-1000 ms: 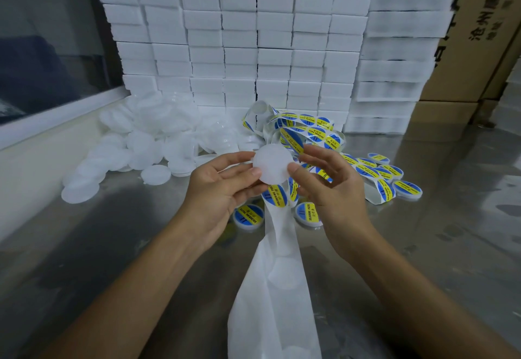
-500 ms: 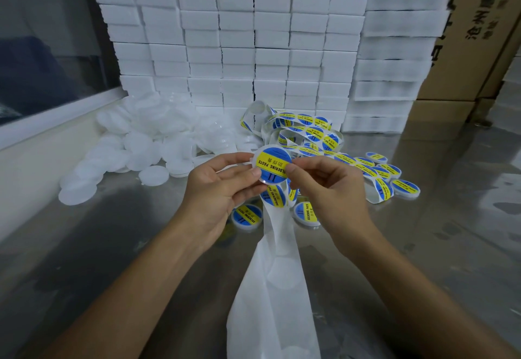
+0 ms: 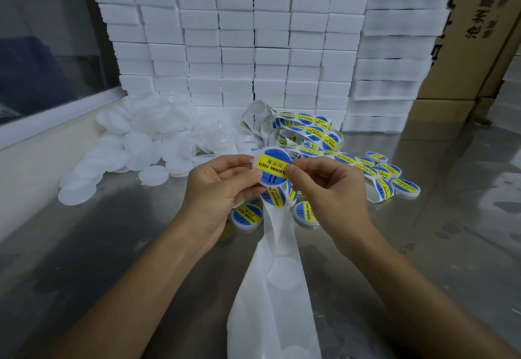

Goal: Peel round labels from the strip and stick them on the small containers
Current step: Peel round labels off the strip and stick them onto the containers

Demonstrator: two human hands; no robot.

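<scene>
Pressing the label [image 3: 273,167] onto the container [image 3: 265,182] held dead center, left hand [image 3: 222,189] gripping at 9 o'clock, right hand [image 3: 327,189] pinching at 3. I'd rub outward from the middle so no bubbles stay trapped.

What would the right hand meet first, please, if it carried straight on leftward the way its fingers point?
Probably the labelled container that the right hand already pinches, then the left hand just beyond it.
</scene>
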